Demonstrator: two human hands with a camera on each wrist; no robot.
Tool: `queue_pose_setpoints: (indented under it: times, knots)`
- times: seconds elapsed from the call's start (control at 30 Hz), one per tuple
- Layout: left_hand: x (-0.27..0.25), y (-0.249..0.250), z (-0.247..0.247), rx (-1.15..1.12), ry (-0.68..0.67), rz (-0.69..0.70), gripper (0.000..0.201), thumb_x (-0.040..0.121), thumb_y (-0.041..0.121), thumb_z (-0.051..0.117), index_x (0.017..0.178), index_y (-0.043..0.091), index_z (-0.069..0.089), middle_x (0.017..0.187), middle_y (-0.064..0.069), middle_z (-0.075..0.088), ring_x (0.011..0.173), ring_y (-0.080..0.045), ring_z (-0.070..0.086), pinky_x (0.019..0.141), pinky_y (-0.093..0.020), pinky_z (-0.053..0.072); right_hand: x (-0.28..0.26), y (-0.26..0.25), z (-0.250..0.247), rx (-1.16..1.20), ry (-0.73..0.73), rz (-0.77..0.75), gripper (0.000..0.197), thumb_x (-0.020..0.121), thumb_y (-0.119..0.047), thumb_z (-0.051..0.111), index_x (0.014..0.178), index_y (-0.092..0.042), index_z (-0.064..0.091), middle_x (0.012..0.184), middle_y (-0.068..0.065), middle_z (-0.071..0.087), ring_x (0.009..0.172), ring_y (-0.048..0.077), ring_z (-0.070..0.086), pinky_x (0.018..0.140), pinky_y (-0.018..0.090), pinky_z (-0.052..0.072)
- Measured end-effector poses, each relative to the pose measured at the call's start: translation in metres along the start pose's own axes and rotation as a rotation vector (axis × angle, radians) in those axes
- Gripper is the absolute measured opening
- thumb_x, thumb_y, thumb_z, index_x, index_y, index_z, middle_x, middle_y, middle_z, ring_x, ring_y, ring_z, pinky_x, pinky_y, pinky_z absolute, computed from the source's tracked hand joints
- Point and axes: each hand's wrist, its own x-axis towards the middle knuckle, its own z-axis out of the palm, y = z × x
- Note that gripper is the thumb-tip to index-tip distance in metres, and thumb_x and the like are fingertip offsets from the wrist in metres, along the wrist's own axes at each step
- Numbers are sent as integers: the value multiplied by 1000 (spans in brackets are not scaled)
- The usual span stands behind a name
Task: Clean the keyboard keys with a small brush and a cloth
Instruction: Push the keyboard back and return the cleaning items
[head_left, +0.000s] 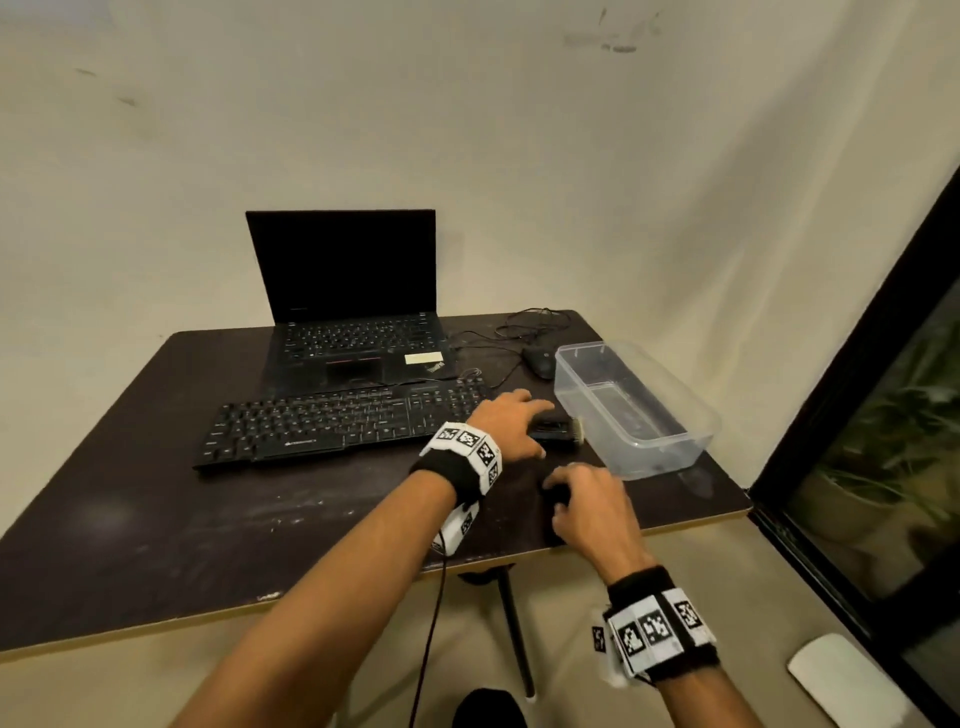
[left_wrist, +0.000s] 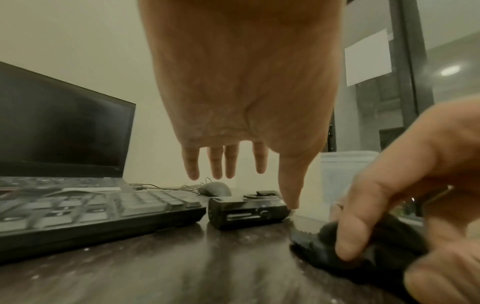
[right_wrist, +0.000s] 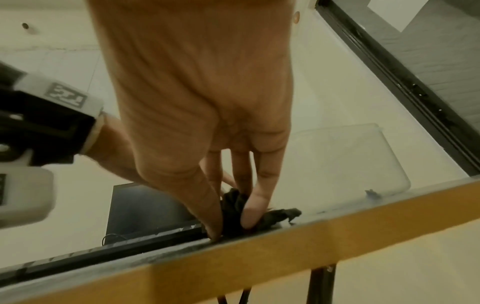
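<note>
The black keyboard (head_left: 337, 421) lies on the dark table (head_left: 208, 519) in front of a laptop. Just right of it lies the small black brush (head_left: 558, 431), pale bristles pointing right. My left hand (head_left: 535, 415) hovers over the brush handle with its fingers (left_wrist: 215, 164) straight, and the thumb tip touches the brush (left_wrist: 246, 211) at its far end. Nearer the front edge, my right hand (head_left: 571, 488) pinches a crumpled black cloth (right_wrist: 233, 207) between thumb and fingers, on the table top.
An open laptop (head_left: 353, 312) stands behind the keyboard. A clear plastic tub (head_left: 634, 410) sits right of the brush, with a wired mouse (head_left: 540, 361) and cables behind it. The table's front edge (right_wrist: 259, 257) runs right by the cloth. A dark-framed glass door is at the right.
</note>
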Motion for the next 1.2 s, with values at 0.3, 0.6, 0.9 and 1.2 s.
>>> queue_pose_setpoints:
  times: [0.3,0.6,0.9,1.2]
  knots:
    - [30,29,15,150,-112,14,73,100,27,62,163,42,29,152,-14,45,137,-38,48,113,-56,40,-4,23,9,96,22,-72,29,92,-17,74,117,-32,79,122,-8,74,117,14,66,98,27,52]
    - [32,31,14,216,-170,3,69,99,30,61,161,40,34,141,-16,50,124,-40,58,99,-47,50,-3,28,14,171,63,-94,28,92,-19,75,116,-32,79,123,-8,74,117,14,66,99,28,54]
    - [26,35,14,22,-219,-170,60,88,42,74,143,25,56,134,-15,63,120,-35,61,86,-36,51,2,50,-83,471,468,-58,26,88,-6,78,103,-25,86,103,-11,80,92,5,72,89,22,57]
    - [32,80,-66,-429,270,-158,54,88,41,75,135,21,57,119,-9,68,102,-27,63,88,-35,54,92,106,-128,201,65,158,18,86,-10,76,94,-22,86,97,3,79,95,22,71,83,31,56]
